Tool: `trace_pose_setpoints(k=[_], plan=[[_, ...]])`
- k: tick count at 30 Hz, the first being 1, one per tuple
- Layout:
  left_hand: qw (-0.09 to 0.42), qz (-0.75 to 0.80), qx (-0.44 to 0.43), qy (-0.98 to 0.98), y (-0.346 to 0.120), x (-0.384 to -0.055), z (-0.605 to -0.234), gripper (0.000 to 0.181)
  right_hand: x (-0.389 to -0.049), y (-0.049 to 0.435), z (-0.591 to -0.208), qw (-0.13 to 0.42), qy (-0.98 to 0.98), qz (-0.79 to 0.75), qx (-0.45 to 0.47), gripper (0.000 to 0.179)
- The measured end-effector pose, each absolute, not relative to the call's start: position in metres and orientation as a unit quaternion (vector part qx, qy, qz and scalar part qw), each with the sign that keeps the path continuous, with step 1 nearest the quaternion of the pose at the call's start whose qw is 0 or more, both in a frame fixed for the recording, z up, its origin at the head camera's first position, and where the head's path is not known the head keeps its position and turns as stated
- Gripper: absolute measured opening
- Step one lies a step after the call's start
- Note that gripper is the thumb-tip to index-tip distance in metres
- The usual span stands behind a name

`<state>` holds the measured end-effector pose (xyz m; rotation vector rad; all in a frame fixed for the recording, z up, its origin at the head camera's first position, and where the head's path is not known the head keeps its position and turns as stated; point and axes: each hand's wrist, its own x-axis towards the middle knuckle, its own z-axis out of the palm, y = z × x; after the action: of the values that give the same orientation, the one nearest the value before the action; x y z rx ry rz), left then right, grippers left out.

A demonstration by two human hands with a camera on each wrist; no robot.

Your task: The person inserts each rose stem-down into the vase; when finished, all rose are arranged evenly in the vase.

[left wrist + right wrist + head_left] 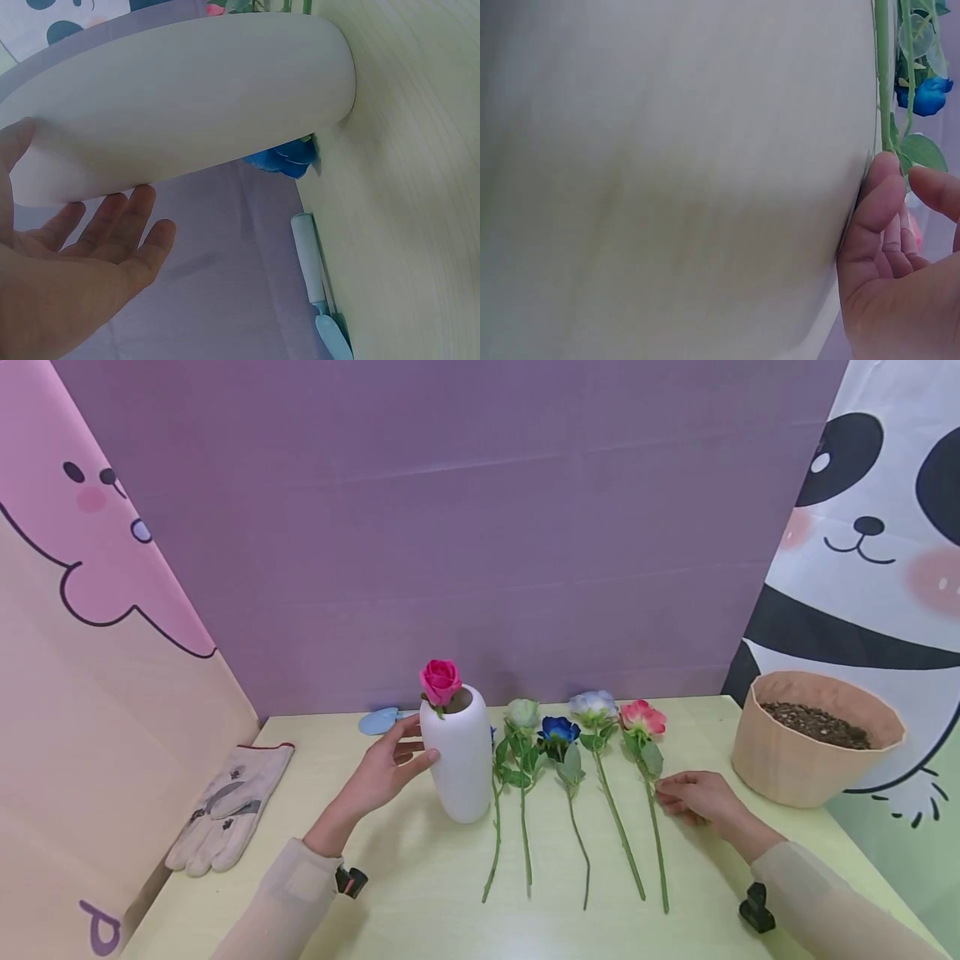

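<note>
In the head view, my left hand (pixel 390 777) holds a white vase (pixel 465 768) by its side, thumb in front and fingers behind. A magenta rose (pixel 441 682) stands in the vase's mouth. The left wrist view shows the thumb and fingertips against the vase (pixel 187 105). My right hand (pixel 697 797) is beside the leafy stem of a coral-pink flower (pixel 642 717) lying on the table. Up close, that hand's (pixel 885 262) thumb and index fingertips are slightly apart near the stem and a leaf (pixel 924 153). Any touch is unclear.
Left of the coral-pink flower lie a pale blue flower (pixel 592 704), a dark blue rose (pixel 558 731) and a pale green flower (pixel 522 714). Another blue flower (pixel 285 157) is partly behind the vase. Also there: a trowel (pixel 309 255), gloves (pixel 232 810) and a soil-filled pot (pixel 780 768).
</note>
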<state>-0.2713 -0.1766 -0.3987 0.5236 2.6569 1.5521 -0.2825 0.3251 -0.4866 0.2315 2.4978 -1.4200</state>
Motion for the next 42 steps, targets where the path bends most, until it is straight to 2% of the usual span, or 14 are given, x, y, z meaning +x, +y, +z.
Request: trace_pose_setpoints(k=[17, 32, 42], plan=[[0.007, 0.497, 0.168, 0.851, -0.178, -0.271, -0.399, 0.073, -0.288, 0.319, -0.486, 0.123, 0.892, -0.429, 0.076, 0.035], [0.002, 0.493, 0.183, 0.85, -0.179, -0.274, -0.403, 0.073, -0.285, 0.313, -0.476, 0.145, 0.85, -0.498, 0.088, 0.038], [0.006, 0.497, 0.179, 0.849, -0.178, -0.272, -0.401, 0.073, -0.284, 0.311, -0.48, 0.134, 0.831, -0.534, 0.079, 0.04]])
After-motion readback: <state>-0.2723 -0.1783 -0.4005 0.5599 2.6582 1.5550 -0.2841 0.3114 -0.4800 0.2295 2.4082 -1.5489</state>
